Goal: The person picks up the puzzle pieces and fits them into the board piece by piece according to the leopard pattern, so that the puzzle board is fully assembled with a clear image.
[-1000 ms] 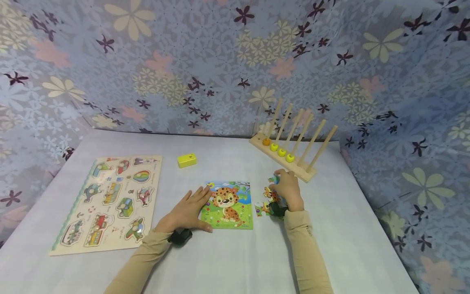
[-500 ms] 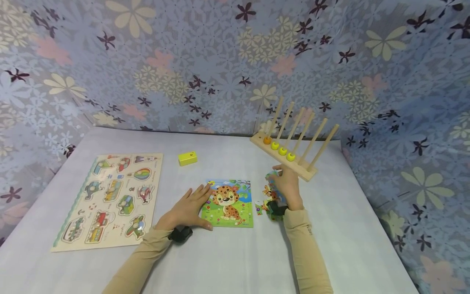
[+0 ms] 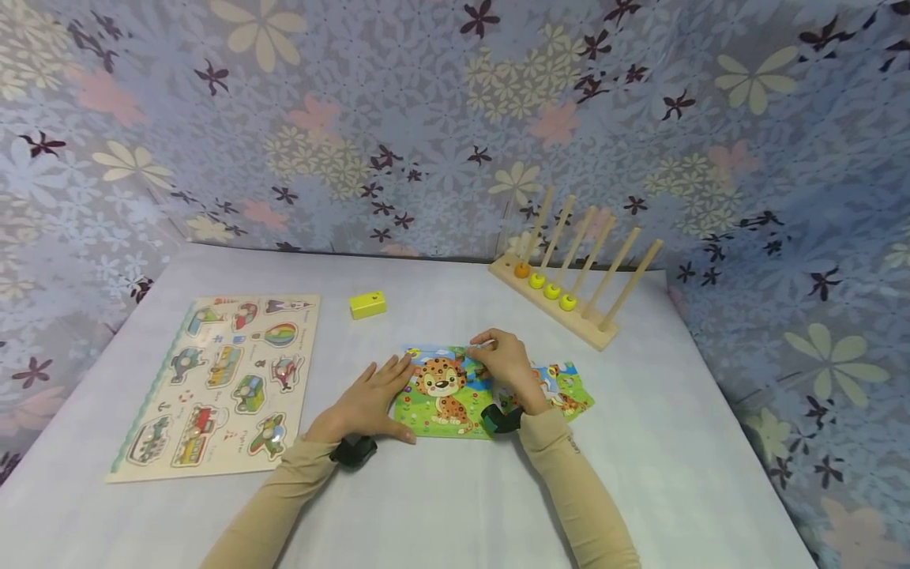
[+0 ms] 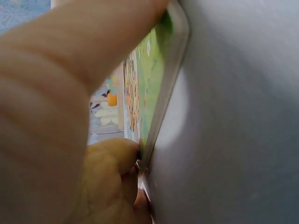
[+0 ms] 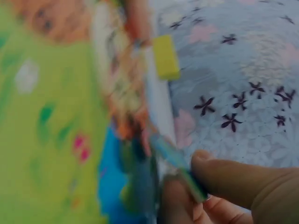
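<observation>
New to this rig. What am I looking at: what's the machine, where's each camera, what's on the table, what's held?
There is no machine: a person works with two bare hands. The wide picture comes from a camera on the head, looking forward and down; the two close-ups come from cameras on the left and right wrists.

On the table lies a leopard picture board. The left hand rests spread at its left edge. The right hand, above its upper right part, pinches a small puzzle piece, clearest in the right wrist view. More puzzle pieces lie right of that hand. Around them: a wooden vehicle board on the left, a yellow block, and a peg stand with an orange bead and three yellow ones.
</observation>
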`<state>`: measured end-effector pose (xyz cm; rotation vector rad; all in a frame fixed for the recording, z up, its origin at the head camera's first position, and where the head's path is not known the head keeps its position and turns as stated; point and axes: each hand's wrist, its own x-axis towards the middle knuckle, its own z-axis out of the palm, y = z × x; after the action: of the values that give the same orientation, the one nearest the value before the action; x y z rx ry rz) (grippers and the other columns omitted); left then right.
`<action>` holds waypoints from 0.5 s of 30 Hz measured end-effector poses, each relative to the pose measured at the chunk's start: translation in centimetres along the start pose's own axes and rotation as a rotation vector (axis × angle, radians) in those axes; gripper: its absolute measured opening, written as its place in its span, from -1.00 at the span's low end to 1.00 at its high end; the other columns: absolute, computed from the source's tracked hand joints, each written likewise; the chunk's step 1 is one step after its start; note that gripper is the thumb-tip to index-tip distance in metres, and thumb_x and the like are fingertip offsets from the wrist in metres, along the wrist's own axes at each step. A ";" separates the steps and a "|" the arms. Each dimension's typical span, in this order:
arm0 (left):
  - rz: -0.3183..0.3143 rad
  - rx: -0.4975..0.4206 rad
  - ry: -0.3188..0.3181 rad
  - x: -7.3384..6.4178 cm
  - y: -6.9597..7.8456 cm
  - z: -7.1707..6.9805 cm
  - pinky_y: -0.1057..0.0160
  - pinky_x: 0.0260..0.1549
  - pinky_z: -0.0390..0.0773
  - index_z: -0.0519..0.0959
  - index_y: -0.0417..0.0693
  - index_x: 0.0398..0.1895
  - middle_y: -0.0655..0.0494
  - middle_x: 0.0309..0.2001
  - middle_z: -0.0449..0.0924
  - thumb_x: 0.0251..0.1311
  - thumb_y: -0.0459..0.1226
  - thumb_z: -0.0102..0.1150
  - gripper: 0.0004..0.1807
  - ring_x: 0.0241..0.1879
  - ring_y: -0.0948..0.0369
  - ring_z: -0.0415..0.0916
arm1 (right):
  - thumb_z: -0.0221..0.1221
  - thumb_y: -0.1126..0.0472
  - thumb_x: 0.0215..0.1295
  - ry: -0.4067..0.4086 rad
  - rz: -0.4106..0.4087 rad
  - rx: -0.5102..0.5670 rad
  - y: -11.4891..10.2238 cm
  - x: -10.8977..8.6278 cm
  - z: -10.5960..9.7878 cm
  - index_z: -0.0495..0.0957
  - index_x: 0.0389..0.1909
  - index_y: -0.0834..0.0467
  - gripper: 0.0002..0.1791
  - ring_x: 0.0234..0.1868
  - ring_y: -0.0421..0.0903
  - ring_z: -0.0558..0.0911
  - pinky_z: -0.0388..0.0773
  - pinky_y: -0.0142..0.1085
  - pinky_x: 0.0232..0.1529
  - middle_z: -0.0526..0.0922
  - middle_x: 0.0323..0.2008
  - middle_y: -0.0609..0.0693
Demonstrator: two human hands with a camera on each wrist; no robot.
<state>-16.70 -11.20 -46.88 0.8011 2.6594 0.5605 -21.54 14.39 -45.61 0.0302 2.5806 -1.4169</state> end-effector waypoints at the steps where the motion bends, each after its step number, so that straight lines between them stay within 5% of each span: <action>1: -0.003 -0.001 0.000 0.0 0.1 0.0 -0.18 0.50 -0.20 -0.06 -0.20 0.53 -0.12 0.56 -0.19 -0.15 0.21 0.42 0.29 0.55 -0.10 -0.23 | 0.26 0.13 0.28 0.019 -0.010 -0.051 0.1 -0.1 0.2 0.60 -0.11 0.18 -0.75 -0.59 -0.14 0.58 0.58 -0.31 -0.51 0.67 -0.41 0.09; 7: -0.007 -0.010 0.006 -0.1 0.3 -0.2 -0.19 0.49 -0.20 -0.04 -0.21 0.52 -0.12 0.56 -0.18 -0.16 0.19 0.44 0.29 0.55 -0.11 -0.21 | 0.30 0.05 0.22 0.102 -0.067 -0.254 0.5 -0.3 0.8 0.61 -0.26 0.15 -0.76 -0.59 -0.12 0.47 0.39 -0.34 -0.58 0.60 -0.51 0.03; 15: -0.014 -0.003 0.000 0.0 0.4 -0.1 -0.18 0.50 -0.19 -0.05 -0.20 0.53 -0.12 0.56 -0.17 -0.15 0.19 0.44 0.28 0.55 -0.10 -0.21 | 0.32 0.06 0.21 0.142 -0.105 -0.348 0.9 -0.3 1.1 0.58 -0.45 0.15 -0.76 -0.51 -0.10 0.42 0.32 -0.35 -0.53 0.53 -0.42 0.07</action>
<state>-16.59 -10.94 -46.64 0.7807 2.6613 0.5607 -20.97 13.99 -46.84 -0.0581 2.9497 -1.0083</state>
